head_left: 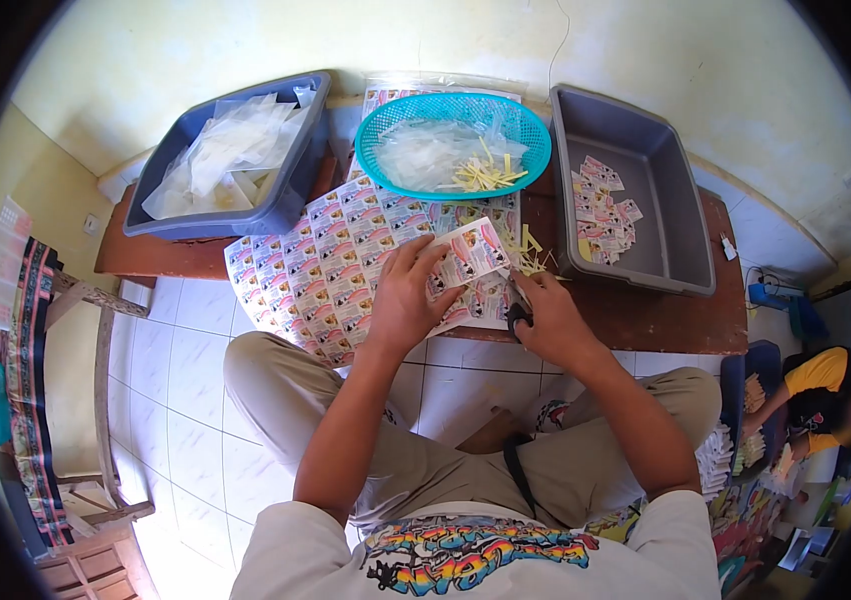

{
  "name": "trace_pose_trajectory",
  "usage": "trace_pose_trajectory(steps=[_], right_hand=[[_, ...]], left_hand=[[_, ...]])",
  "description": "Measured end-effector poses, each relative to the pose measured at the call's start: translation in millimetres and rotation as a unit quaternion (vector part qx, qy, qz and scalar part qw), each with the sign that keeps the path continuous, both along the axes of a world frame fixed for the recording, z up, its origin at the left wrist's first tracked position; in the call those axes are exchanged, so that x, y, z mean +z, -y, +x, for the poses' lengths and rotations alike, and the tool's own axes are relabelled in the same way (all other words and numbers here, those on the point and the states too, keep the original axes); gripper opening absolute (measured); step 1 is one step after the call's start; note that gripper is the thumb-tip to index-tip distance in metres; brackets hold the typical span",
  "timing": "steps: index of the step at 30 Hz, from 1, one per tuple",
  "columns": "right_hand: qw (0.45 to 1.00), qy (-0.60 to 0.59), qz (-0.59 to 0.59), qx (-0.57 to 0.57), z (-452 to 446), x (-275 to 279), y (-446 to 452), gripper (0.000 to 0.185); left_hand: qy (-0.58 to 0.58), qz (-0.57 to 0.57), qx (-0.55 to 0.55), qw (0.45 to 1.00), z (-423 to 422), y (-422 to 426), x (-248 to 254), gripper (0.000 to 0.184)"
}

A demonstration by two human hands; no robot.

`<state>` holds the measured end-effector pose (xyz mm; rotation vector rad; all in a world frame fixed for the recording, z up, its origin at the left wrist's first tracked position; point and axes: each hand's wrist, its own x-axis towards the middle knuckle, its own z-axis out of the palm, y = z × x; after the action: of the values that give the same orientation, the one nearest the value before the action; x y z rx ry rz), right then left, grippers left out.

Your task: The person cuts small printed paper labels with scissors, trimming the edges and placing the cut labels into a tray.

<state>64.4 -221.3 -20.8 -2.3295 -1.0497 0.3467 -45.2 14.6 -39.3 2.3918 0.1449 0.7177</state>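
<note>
My left hand (407,298) is closed on a small strip of printed labels (475,250), thumb below and fingers above. At the strip's right end, my right hand (555,322) grips scissors with a black handle (518,316); the blades are mostly hidden by the fingers and the paper. Beneath both hands lie large uncut label sheets (330,265), printed in repeating rows and hanging over the table's near edge. Thin yellowish paper trimmings (530,250) are scattered beside my right hand.
A turquoise basket (370,165) holds clear plastic bags and yellow strips. On the left, a blue-grey tub (280,215) contains translucent bags; at right, a grey tub (645,180) contains cut labels (600,215). These stand on a brown table (635,315). Another person (825,385) works at far right.
</note>
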Motion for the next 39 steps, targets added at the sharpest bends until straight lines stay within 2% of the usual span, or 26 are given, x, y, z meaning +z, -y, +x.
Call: trace_pose_trajectory(steps=[6,8,12,15,20,22,27,29,32,39], right_hand=[[0.999,-0.032,0.009,0.004,2,20,9,0.078],[0.997,-0.069,-0.023,-0.018,-2,30,11,0.082],[0.997,-0.069,-0.021,0.009,-5,42,10,0.088],[0.992,-0.119,-0.027,0.021,-6,47,8,0.093],[0.979,-0.198,0.031,0.047,-4,42,7,0.095],[0.973,-0.218,0.046,0.054,-2,41,5,0.095],[0.951,-0.284,0.098,0.072,-4,39,1,0.093],[0.92,-0.368,0.118,0.063,-8,45,-2,0.091],[0.891,-0.432,0.137,0.027,-10,45,-5,0.09],[0.896,-0.423,0.131,0.041,-8,47,-8,0.085]], left_hand=[[0.003,0.005,0.031,1.0,-6,-13,5,0.065],[0.01,0.002,0.044,0.999,-8,-19,7,0.064],[0.038,0.007,0.072,0.997,-5,-30,10,0.063],[0.049,0.005,0.094,0.994,-3,-35,8,0.061],[0.046,0.024,0.129,0.99,2,-39,4,0.058],[0.03,-0.014,0.112,0.993,4,-39,2,0.057],[0.044,0.001,0.062,0.997,7,-28,7,0.056],[0.045,0.005,0.04,0.998,8,-23,11,0.056],[0.042,0.015,0.026,0.999,9,-18,13,0.053],[0.044,0.009,0.01,0.999,10,-14,16,0.057]])
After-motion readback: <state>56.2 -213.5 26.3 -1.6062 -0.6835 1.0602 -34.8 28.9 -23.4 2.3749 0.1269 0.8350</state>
